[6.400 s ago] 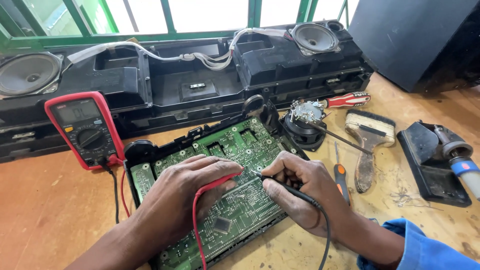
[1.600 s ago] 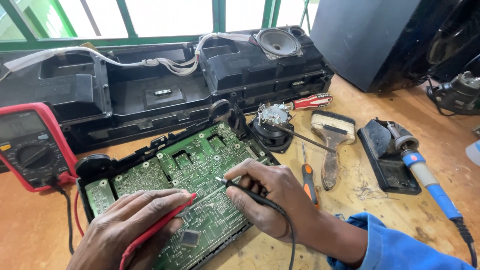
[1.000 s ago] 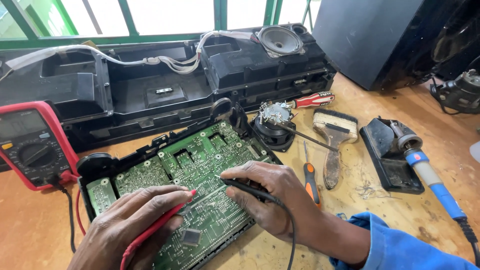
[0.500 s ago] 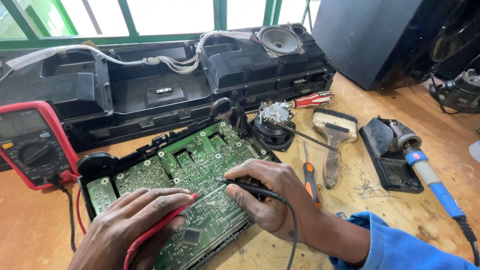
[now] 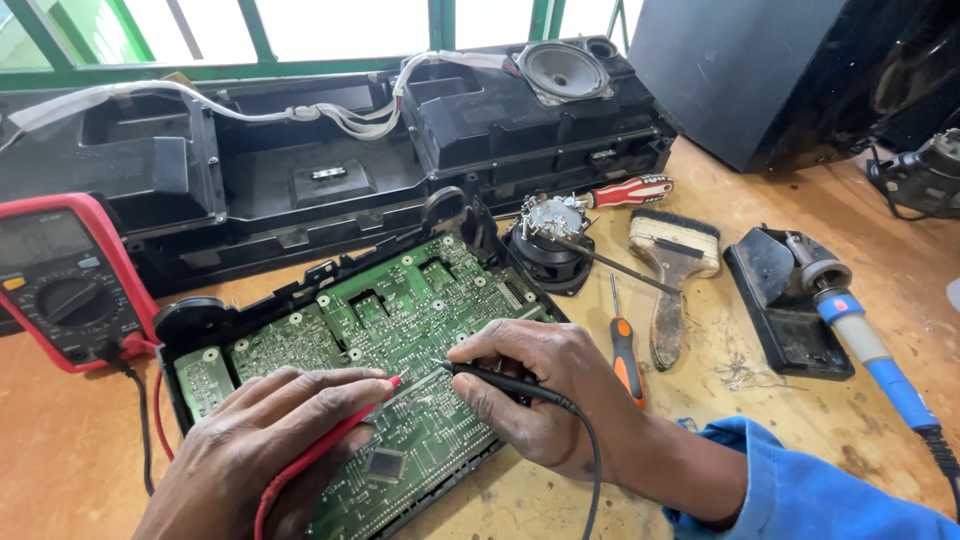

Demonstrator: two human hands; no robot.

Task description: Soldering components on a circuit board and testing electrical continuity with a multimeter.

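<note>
Green circuit board [image 5: 400, 330]: near centre of wooden bench [image 5: 800, 430], in black tray. Left hand [image 5: 255, 450]: closed on red probe [image 5: 330, 445], tip on board. Right hand [image 5: 545, 395]: pinching black probe [image 5: 490, 378], tip on board. Red multimeter [image 5: 65, 285]: far left. Soldering iron [image 5: 870, 345]: right.

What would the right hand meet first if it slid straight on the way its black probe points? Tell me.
The right hand points its black probe leftward. Straight on, it would likely first meet the red probe tip under the left hand, just above the green circuit board; depth is unclear.
</note>
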